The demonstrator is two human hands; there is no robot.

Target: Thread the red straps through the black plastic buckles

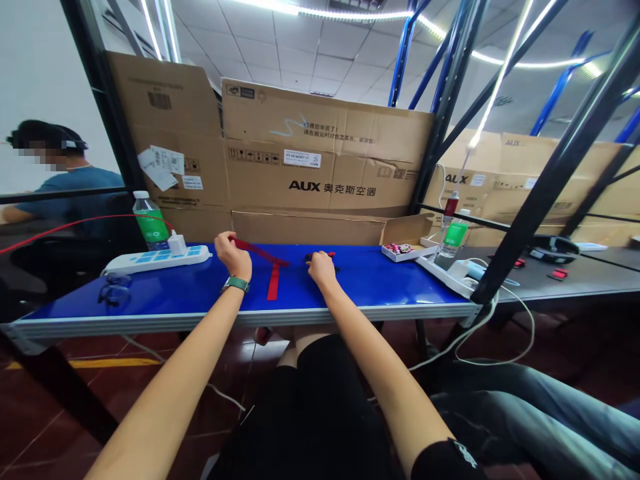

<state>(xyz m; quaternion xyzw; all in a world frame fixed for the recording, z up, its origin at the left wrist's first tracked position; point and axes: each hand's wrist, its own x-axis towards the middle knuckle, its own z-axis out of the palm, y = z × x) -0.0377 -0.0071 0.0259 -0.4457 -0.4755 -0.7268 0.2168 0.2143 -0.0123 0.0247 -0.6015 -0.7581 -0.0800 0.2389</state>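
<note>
A red ribbon [273, 283] lies on the blue tabletop in front of me, with one length folded down toward the near edge. Its other length rises to the left, where my left hand [234, 257], wearing a green-banded watch [235, 284], pinches the end. To the right of the ribbon, my right hand [323, 268] is closed low over the tabletop. Small black and red bits show around its fingers, but what they hold is mostly hidden.
On the left are a white power strip [155, 259], a bottle [151, 223] and glasses [115, 291]. An open box of small pieces [400, 249] and another bottle [454, 235] stand right. Cardboard [325, 167] walls the back. A co-worker [75, 173] sits left; another person's legs [520, 407] show right.
</note>
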